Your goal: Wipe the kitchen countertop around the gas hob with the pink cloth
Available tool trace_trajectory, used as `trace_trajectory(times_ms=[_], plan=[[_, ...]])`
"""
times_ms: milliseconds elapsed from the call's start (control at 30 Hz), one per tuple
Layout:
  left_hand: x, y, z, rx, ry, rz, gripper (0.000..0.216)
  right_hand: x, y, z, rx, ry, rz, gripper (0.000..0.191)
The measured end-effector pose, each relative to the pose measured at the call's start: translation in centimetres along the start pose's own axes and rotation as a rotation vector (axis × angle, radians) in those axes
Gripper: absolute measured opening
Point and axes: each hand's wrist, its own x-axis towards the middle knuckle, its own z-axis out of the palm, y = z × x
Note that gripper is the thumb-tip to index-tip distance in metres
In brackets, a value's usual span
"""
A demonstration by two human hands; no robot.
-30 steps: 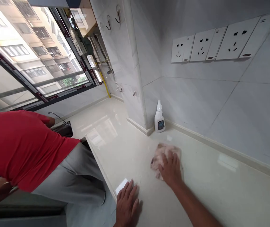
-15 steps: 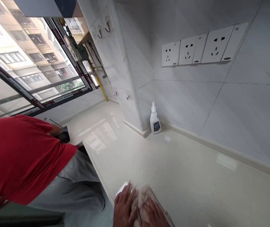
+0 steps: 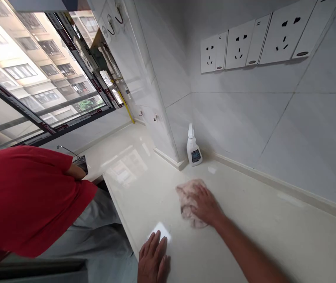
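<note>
**Cloth (image 3: 185,199) on counter (image 3: 262,236): knock and slip risks**

The cloth lies spread and creased on the counter, near the spray bottle (image 3: 194,151) but apart from it. The right hand (image 3: 206,206) rests over it; blur hides whether the fingers grip. The left hand (image 3: 152,258) lies flat beside the counter's front edge, fingers slightly parted, holding nothing. An overlong sweep could topple the bottle; loose pressure could let the cloth bunch or slip. No clear long axis shows; one corner points towards the front edge.

Cloth (image 3: 186,195) partly hidden under R hand (image 3: 207,204), both blurry; L hand (image 3: 151,262) cut @ btm; spray btl label (image 3: 196,156) txt illegible.
</note>
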Motion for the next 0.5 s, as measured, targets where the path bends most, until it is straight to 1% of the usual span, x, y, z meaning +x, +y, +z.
trace_trajectory(times_ms=[67, 133, 233, 300, 333, 400, 433, 500], plan=[[0.1, 0.1, -0.1, 0.006, 0.011, 0.001, 0.05, 0.6, 4.1, -1.2, -0.045, 0.019, 0.111, 0.057], [0.2, 0.1, -0.1, 0.012, 0.023, 0.002, 0.048, 0.1, 8.0, -2.7, -0.089, 0.027, 0.227, 0.055], [0.3, 0.1, -0.1, 0.017, 0.026, 0.004, 0.046, -2.3, 13.0, -4.8, -0.142, 0.038, 0.409, 0.06], [0.3, 0.1, 0.0, 0.01, 0.027, -0.002, 0.046, -4.6, 15.2, -6.0, -0.169, 0.046, 0.507, 0.062], [0.3, 0.1, 0.1, 0.006, 0.026, -0.01, 0.046, -5.8, 15.8, -6.4, -0.181, 0.05, 0.546, 0.063], [0.3, 0.1, 0.2, -0.004, 0.027, -0.021, 0.046, -8.0, 16.1, -6.8, -0.207, 0.067, 0.621, 0.064], [0.2, 0.1, 0.3, -0.013, 0.027, -0.026, 0.046, -8.9, 15.7, -6.7, -0.221, 0.083, 0.66, 0.065], [0.2, 0.2, 0.3, -0.037, 0.03, -0.036, 0.046, -10.3, 14.1, -6.1, -0.251, 0.122, 0.733, 0.067]])
